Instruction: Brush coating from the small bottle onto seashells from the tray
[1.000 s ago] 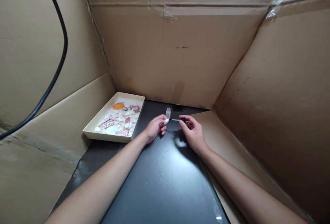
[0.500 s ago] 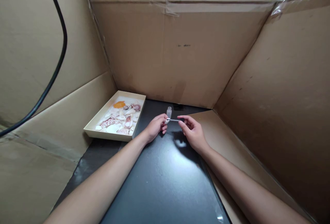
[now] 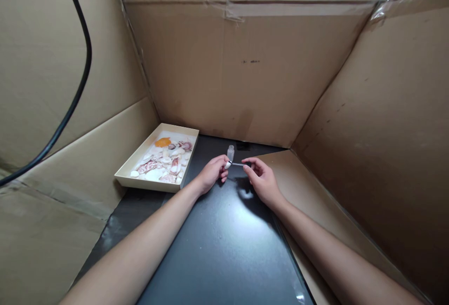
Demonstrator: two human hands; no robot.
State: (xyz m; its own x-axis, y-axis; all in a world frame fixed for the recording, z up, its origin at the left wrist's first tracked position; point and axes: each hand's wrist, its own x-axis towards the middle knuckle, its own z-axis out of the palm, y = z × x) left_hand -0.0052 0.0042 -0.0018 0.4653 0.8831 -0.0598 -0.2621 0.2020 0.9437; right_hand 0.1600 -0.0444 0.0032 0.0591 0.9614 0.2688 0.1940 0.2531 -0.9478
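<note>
Judged mid-work: pinching small white piece in left hand, gripping dark-capped applicator in right hand, with tip at or against piece. Note clear bottle already uncapped, upright just beyond. Cannot tell amount left. Working on dark table near shell tray, inside cardboard walls.

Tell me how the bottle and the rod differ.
The bottle stands upright behind the left hand; the rod is held nearly level in the right hand.
The bottle is translucent and whitish; the rod has a pale shaft with dark ends.
The bottle is thicker; the rod's shaft is thin.
Both are far smaller than the tray.
</note>
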